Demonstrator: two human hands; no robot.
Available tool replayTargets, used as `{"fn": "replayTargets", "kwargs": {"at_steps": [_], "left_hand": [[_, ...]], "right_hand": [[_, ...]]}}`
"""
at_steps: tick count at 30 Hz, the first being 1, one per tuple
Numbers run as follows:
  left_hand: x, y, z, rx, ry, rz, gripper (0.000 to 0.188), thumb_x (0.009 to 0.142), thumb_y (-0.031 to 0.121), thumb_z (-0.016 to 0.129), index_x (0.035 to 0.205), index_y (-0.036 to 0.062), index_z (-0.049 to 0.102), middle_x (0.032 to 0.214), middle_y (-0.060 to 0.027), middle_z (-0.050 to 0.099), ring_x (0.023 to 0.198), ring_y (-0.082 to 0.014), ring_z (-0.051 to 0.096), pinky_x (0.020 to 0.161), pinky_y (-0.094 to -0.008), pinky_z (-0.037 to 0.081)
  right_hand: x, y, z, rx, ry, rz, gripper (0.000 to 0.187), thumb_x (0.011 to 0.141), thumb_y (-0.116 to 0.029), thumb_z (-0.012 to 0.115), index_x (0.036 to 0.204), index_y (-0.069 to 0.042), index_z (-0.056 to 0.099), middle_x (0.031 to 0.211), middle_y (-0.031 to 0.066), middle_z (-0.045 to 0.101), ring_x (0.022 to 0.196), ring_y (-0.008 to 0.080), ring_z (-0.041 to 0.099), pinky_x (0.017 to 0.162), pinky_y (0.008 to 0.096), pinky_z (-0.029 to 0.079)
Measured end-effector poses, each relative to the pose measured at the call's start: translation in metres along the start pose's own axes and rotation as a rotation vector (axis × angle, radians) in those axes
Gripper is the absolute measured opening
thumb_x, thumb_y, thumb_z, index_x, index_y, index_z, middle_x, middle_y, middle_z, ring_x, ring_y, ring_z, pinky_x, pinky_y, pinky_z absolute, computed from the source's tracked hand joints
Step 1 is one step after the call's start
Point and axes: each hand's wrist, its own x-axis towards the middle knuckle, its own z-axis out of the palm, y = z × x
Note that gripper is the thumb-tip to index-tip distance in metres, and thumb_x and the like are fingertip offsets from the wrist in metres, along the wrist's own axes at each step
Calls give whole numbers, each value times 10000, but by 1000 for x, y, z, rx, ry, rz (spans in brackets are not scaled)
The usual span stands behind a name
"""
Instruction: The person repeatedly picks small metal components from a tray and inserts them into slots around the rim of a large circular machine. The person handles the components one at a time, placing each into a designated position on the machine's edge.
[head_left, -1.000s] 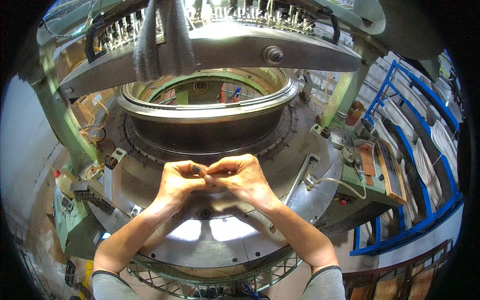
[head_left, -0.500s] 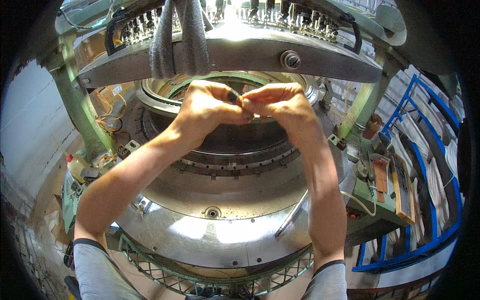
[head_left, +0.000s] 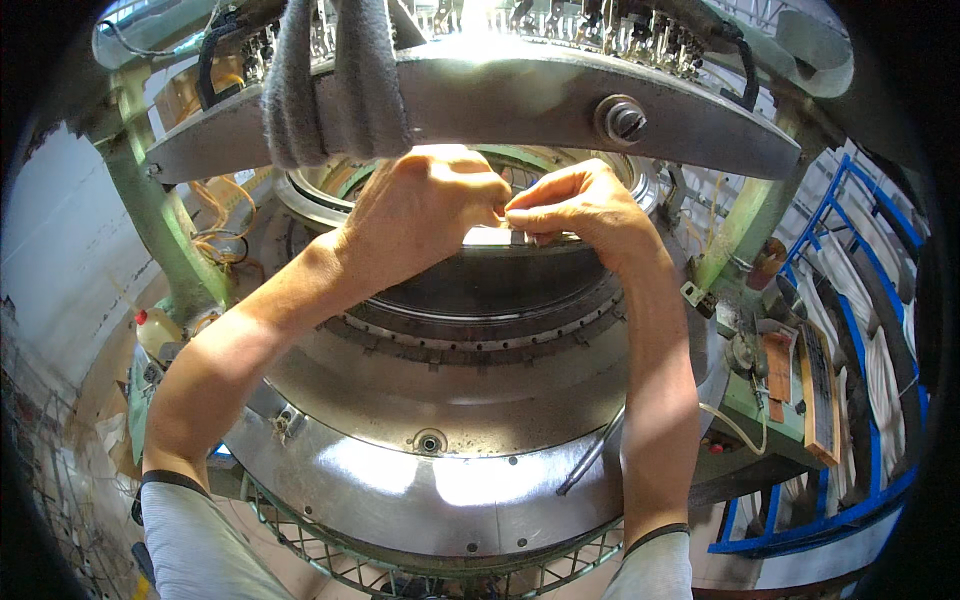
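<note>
Both of my hands are raised in front of the metal ring [head_left: 300, 195] of a large round machine, below a curved metal beam. My left hand [head_left: 430, 198] is closed, its back toward me and its fingers curled out of sight. Beside it, my right hand [head_left: 585, 205] pinches with thumb and forefinger, the tips almost touching the left fingers. Whatever sits between the fingertips is too small or too covered to name. Below the hands is the dark cylinder wall [head_left: 480, 290] of the machine.
Grey padded straps [head_left: 370, 90] hang from the curved beam [head_left: 500, 105]. A thin rod [head_left: 588, 455] lies on the polished plate [head_left: 400, 510] near my right forearm. A small bench with tools [head_left: 780, 390] and a blue rack [head_left: 850, 300] holding white cloth stand at right.
My left hand has turned over, so the small dark piece seen in its fingers is now hidden. Both hands sit slightly further right. The view has shifted a little.
</note>
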Motion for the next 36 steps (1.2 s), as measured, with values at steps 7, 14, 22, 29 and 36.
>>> {"fn": "replayTargets", "kwargs": {"at_steps": [7, 14, 22, 29, 36], "left_hand": [[-2, -9, 6, -60, -83, 199, 208, 721, -55, 714, 874, 71, 653, 847, -62, 613, 819, -268, 636, 740, -402, 564], [-1, -9, 5, -61, -66, 192, 191, 709, -69, 706, 846, 45, 636, 811, -73, 586, 789, -280, 612, 712, -411, 543], [0, -7, 7, -53, -55, 195, 188, 702, -62, 706, 842, 39, 632, 823, -79, 585, 793, -277, 609, 717, -413, 544], [0, -9, 9, -64, -45, 206, 201, 688, -75, 697, 834, 40, 619, 820, -82, 580, 788, -286, 606, 717, -414, 542], [-3, -11, 11, -70, -98, 190, 257, 681, -37, 719, 893, 60, 613, 879, -75, 591, 871, -275, 633, 760, -403, 574]], "right_hand": [[3, 4, 5, 32, -40, -28, 253, 785, -113, 896, 982, 26, 817, 810, 78, 763, 664, 123, 679, 626, 245, 558], [2, 2, 9, 3, -30, -47, 212, 795, -81, 870, 974, 21, 823, 801, 75, 765, 676, 122, 678, 630, 260, 560], [3, 4, 9, -25, -20, -62, 197, 804, -82, 863, 967, 20, 822, 799, 81, 765, 672, 127, 680, 628, 262, 562], [3, 5, 12, -24, -4, -80, 194, 797, -78, 861, 960, 20, 824, 777, 80, 760, 647, 126, 670, 608, 261, 553], [2, 3, 12, -65, 27, -76, 192, 766, -76, 860, 921, 31, 822, 741, 78, 748, 621, 128, 660, 584, 258, 538]]}}
